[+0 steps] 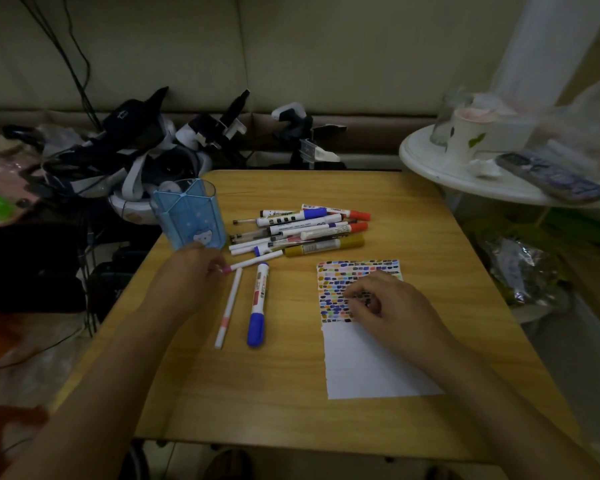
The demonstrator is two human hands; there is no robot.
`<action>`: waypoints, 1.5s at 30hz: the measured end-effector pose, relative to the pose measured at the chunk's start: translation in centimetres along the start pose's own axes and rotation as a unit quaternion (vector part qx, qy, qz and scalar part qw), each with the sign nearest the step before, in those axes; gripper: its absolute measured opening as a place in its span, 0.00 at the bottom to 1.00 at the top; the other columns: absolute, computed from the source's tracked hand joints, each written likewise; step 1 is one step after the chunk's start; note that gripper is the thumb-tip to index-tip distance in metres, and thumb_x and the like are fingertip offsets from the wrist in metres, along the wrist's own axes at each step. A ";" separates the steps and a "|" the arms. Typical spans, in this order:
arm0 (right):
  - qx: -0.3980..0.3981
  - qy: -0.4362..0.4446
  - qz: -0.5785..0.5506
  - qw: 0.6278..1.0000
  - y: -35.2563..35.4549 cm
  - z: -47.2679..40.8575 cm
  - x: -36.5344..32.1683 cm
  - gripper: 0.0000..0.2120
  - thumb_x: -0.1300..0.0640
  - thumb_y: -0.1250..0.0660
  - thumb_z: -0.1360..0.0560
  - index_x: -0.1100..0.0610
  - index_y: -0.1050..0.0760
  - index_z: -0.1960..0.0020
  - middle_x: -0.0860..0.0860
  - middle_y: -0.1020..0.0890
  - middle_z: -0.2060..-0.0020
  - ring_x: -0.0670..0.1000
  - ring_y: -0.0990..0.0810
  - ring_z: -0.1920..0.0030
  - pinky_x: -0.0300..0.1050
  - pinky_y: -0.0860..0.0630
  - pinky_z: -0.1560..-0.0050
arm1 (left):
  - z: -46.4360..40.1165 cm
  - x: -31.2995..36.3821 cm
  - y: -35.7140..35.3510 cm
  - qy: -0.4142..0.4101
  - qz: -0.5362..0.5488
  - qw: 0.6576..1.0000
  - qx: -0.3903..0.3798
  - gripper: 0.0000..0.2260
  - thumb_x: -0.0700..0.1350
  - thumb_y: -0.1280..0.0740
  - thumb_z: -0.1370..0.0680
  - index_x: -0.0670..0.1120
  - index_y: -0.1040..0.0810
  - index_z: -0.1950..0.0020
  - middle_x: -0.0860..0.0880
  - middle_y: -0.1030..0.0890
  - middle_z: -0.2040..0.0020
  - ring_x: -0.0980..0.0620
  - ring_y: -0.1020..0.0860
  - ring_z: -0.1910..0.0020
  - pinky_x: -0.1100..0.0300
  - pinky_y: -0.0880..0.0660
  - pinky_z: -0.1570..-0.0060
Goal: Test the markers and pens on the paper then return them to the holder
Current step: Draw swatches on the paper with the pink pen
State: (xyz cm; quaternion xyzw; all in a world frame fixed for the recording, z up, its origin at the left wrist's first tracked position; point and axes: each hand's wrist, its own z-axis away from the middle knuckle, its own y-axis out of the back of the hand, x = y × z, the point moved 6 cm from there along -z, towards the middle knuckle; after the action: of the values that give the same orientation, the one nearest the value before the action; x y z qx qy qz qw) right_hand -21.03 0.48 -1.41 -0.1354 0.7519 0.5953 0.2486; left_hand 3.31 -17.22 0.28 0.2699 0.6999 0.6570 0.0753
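— Where are the pens?
— Most lie in a pile (302, 230) on the bench (291, 393), just right of the blue holder (189, 214). A thin white pen (228, 308) and a blue-capped marker (258, 304) lie apart, nearer me
— And your hands?
— My left hand (191, 271) pinches the pink end of another thin pen (253, 262). My right hand (392, 303) rests on the paper (371, 368) over the colour marks, fingers curled; I cannot tell whether that grip holds anything
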 end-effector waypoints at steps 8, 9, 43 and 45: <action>-0.004 -0.004 -0.005 1.000 0.1 0.1 0.2 0.08 0.51 0.34 0.21 0.44 0.20 0.44 0.37 0.24 0.53 0.36 0.25 0.56 0.29 0.33 0.62 | 0.5 0.4 1.9 -0.015 0.045 0.997 0.056 0.06 0.39 0.31 0.22 0.49 0.18 0.48 0.48 0.22 0.51 0.52 0.25 0.53 0.59 0.30 0.54; -0.004 -0.004 -0.005 1.000 0.1 0.1 0.2 0.08 0.51 0.34 0.21 0.44 0.20 0.43 0.37 0.24 0.52 0.37 0.25 0.56 0.29 0.33 0.61 | 0.6 0.5 2.2 -0.014 0.047 0.997 0.062 0.06 0.39 0.31 0.22 0.48 0.18 0.48 0.48 0.23 0.51 0.52 0.26 0.54 0.59 0.31 0.55; 0.044 -0.149 -0.409 0.899 2.8 1.4 0.9 0.15 0.54 0.36 0.19 0.58 0.21 0.62 0.53 0.20 0.71 0.50 0.22 0.68 0.50 0.27 0.59 | 5.2 18.5 -2.7 -0.288 0.147 0.943 -0.076 0.09 0.49 0.46 0.15 0.51 0.28 0.41 0.52 0.26 0.49 0.54 0.29 0.53 0.52 0.29 0.53; 0.038 -0.154 -0.396 0.905 2.6 1.5 1.1 0.18 0.51 0.36 0.19 0.61 0.20 0.62 0.53 0.20 0.72 0.52 0.21 0.68 0.52 0.26 0.59 | 5.1 18.5 -2.7 -0.284 0.150 0.944 -0.079 0.10 0.49 0.48 0.15 0.51 0.28 0.42 0.52 0.25 0.50 0.54 0.28 0.54 0.53 0.29 0.54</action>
State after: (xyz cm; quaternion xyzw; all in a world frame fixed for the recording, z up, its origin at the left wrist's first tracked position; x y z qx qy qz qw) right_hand -22.94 2.65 -0.10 -0.3190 0.6107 0.4329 0.5813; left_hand -10.73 -3.89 1.62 0.5404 0.5471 0.6097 0.1922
